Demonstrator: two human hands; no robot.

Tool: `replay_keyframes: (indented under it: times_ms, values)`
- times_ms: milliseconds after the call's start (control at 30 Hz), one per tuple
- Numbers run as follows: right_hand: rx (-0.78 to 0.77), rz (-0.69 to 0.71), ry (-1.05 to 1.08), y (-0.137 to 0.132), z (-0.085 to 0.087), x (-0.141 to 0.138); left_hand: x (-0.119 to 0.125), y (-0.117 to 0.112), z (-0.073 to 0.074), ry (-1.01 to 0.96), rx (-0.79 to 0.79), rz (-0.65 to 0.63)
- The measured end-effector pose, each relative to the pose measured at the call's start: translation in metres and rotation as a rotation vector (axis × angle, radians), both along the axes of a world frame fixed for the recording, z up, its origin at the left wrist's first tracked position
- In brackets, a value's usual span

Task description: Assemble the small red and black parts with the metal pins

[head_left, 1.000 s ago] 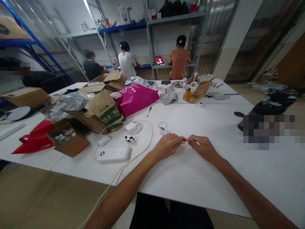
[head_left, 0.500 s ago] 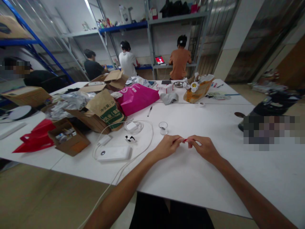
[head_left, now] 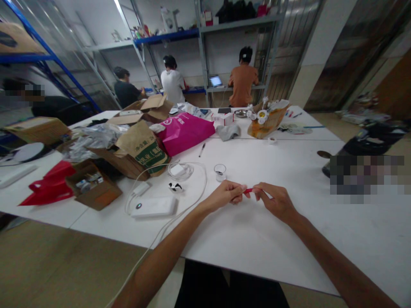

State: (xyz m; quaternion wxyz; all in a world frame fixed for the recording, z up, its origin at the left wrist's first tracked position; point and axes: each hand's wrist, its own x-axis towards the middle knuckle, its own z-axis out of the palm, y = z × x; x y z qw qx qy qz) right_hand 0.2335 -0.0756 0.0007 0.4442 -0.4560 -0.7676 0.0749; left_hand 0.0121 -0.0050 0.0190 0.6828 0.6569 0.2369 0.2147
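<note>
A white power bank [head_left: 156, 207] lies on my left, then a clear cup [head_left: 220, 170] near my left hand [head_left: 228, 193], which pinches one end of a small red piece [head_left: 248, 191]. That piece is between my hands — my right hand [head_left: 275, 200] pinches its other end. I think I'm working it with both hands — the next move calls for a steady grip.

On my remote feed I am seeing a longer stretch of the red piece [head_left: 248, 191] showing between my left hand [head_left: 226, 194] and right hand [head_left: 276, 202], nearer me and rightward of the glass [head_left: 220, 172], than half a second ago. Well beyond the glass, a screen [head_left: 215, 81] is now glowing pale, no longer red.
</note>
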Motion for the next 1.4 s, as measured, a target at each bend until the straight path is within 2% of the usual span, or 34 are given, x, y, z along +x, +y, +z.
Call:
replay_keyframes:
  times_ms: [133,267,467,600,700,800,900,1100,1267,1400]
  values:
    - [0.010,-0.055,-0.009,0.003,-0.007,0.004,0.002,-0.002,-0.005,0.023,0.305,0.111]
    - [-0.084,-0.060,0.025,0.004,-0.008,0.006,0.003,-0.004,-0.009,0.036,0.672,0.178]
    - [-0.226,-0.067,0.113,0.003,-0.009,0.002,0.002,0.003,-0.025,0.043,1.114,0.282]
    - [-0.353,-0.040,0.240,0.004,-0.012,-0.001,-0.002,0.009,-0.031,0.088,1.334,0.233]
    - [-0.446,0.003,0.360,0.006,-0.014,-0.003,-0.004,0.010,-0.030,0.107,1.422,0.196]
    - [-0.458,0.055,0.424,0.008,-0.014,-0.004,-0.004,0.008,-0.026,0.135,1.413,0.221]
    - [-0.425,0.037,0.388,0.008,-0.017,-0.002,-0.001,0.004,-0.023,0.147,1.310,0.241]
    - [-0.286,-0.033,0.184,0.005,-0.021,0.001,0.001,-0.005,-0.016,0.110,0.935,0.231]
    - [-0.106,-0.013,0.065,0.004,-0.021,0.000,-0.001,-0.006,-0.005,0.172,0.711,0.219]
    - [0.015,0.007,-0.020,0.003,-0.024,0.002,-0.001,-0.003,-0.003,0.189,0.491,0.191]
